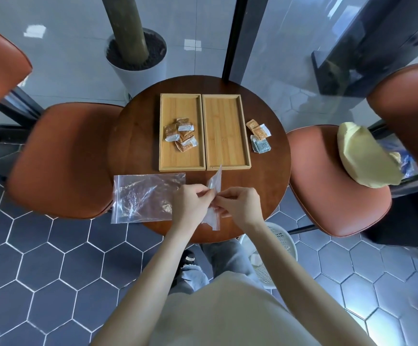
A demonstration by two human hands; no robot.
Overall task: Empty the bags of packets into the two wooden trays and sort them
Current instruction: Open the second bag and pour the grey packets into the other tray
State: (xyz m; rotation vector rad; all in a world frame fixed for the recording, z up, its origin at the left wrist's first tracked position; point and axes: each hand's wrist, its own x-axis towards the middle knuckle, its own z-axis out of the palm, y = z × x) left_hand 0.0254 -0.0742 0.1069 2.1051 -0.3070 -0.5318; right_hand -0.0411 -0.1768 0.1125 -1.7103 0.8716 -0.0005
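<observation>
Two wooden trays stand side by side on the round table. The left tray (168, 161) holds several brown and white packets (181, 135). The right tray (228, 151) has nothing in it. More packets (259, 136), brown ones and a grey one, lie on the table right of the trays. A clear zip bag (144, 197) lies flat at the table's front left. My left hand (191, 204) and my right hand (240, 204) both pinch a second clear bag (215, 182), held up on edge near the table's front.
The dark round table (133, 136) is small. Brown leather chairs (63, 158) stand left and right; the right chair (327, 191) carries a yellow bundle (365, 156). A planter (138, 58) stands behind, a white basket (280, 245) under the table's front right.
</observation>
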